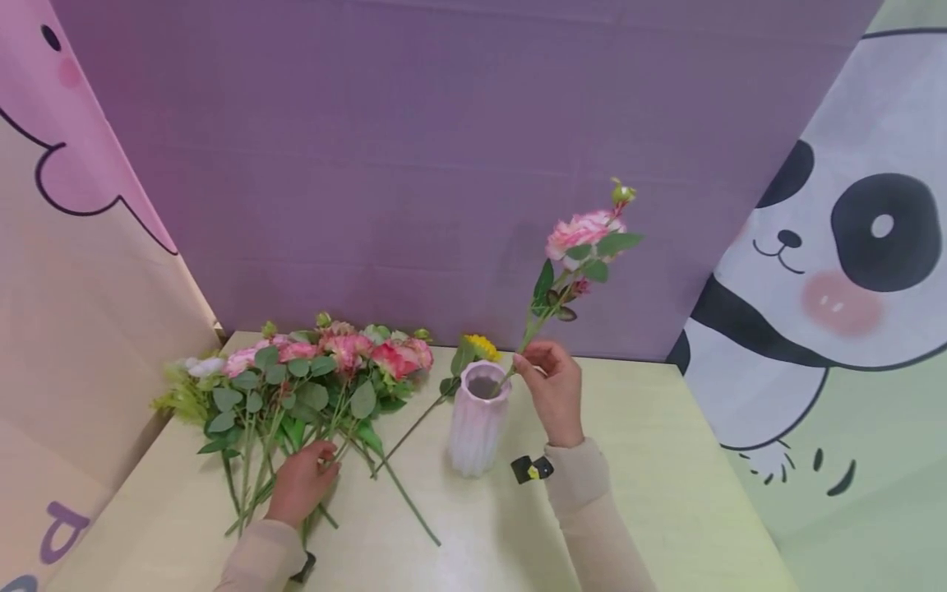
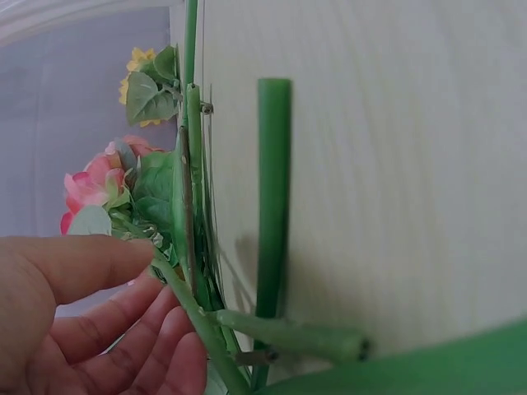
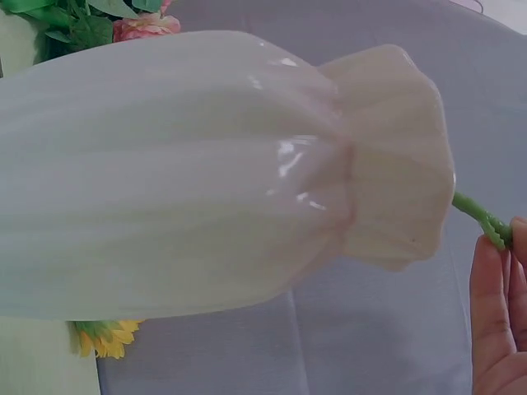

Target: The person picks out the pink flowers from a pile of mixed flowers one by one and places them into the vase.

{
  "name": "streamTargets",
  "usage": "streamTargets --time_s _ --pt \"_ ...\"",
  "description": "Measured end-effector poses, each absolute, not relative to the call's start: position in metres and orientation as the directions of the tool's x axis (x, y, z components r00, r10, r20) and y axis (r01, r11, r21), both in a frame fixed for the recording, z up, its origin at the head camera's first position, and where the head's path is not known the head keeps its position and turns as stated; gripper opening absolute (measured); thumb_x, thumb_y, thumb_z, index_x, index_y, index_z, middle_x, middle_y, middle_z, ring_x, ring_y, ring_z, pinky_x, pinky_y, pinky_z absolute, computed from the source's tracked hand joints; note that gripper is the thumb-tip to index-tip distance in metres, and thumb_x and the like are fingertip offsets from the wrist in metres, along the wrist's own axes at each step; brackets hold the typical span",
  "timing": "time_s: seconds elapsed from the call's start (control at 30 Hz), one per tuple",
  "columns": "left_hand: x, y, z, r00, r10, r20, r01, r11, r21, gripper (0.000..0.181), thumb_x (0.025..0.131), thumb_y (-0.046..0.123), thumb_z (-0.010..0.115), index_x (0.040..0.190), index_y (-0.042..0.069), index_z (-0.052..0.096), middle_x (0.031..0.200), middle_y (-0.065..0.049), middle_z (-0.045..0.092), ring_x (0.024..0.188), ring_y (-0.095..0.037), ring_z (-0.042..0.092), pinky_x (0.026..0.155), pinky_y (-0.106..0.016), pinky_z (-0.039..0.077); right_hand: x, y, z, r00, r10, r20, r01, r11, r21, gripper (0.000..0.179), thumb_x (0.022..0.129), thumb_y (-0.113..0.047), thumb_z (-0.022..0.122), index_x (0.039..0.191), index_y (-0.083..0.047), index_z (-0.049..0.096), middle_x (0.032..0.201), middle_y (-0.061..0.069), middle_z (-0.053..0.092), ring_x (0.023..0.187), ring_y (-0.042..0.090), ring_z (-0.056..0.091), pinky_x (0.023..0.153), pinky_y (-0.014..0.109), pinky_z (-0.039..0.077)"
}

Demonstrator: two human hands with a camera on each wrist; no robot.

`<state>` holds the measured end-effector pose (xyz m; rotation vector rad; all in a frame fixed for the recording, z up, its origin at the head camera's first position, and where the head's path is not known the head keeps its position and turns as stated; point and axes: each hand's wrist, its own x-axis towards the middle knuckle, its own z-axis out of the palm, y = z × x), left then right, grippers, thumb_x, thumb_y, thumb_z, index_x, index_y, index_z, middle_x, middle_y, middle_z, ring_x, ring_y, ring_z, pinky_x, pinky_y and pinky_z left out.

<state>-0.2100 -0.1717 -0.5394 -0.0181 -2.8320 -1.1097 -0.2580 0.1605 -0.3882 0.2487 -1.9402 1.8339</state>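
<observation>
My right hand (image 1: 556,399) pinches the green stem of a pink artificial flower (image 1: 584,234) between thumb and fingertips. The stem's lower end is inside the mouth of a ribbed white-and-pink vase (image 1: 473,427), while the bloom leans up to the right. In the right wrist view the stem (image 3: 471,207) comes out past the vase's wavy rim into the fingers (image 3: 490,317). My left hand (image 1: 299,481) is among the stems of the flower pile (image 1: 296,386), its fingers loosely bent. In the left wrist view its thumb tip overlaps a green stem (image 2: 193,309), with a gap to the fingers below.
A yellow sunflower (image 1: 481,347) lies behind the vase, its stem pointing toward the front left. Pink blooms and leaves fill the left of the pale table (image 1: 651,485). A purple cloth backdrop (image 1: 414,164) stands behind, with a panda-print panel (image 1: 851,247) at right.
</observation>
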Motion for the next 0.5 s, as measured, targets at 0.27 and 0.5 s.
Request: streamTargets --time_s 0.27,0.5 --pt "-0.212 -0.17 -0.545 -0.997 -0.03 0.076 0.028 0.748 0.663 0.022 0.079 0.0 0.068 0.1 -0.005 0.063 0.089 -0.014 0.067 0.071 -0.021 0.062 0.061 -0.036 0.053 -0.245 0.15 -0.377 -0.89 0.142 0.434 -0.413 0.151 -0.898 0.018 0.079 0.012 0.067 0.094 0.016 0.058 0.088 0.03 0.062 0.072 0.006 0.061 0.066 0.017 0.053" --pt "-0.211 -0.168 -0.542 -0.996 -0.02 0.087 0.041 0.77 0.636 0.019 0.079 -0.001 0.067 0.098 -0.005 0.065 0.086 -0.013 0.067 0.073 -0.024 0.062 0.063 -0.039 0.053 -0.234 0.143 -0.367 -0.903 0.123 0.411 -0.367 0.274 -0.889 0.016 0.078 0.009 0.069 0.092 0.012 0.061 0.087 0.026 0.065 0.069 0.005 0.059 0.065 0.016 0.051"
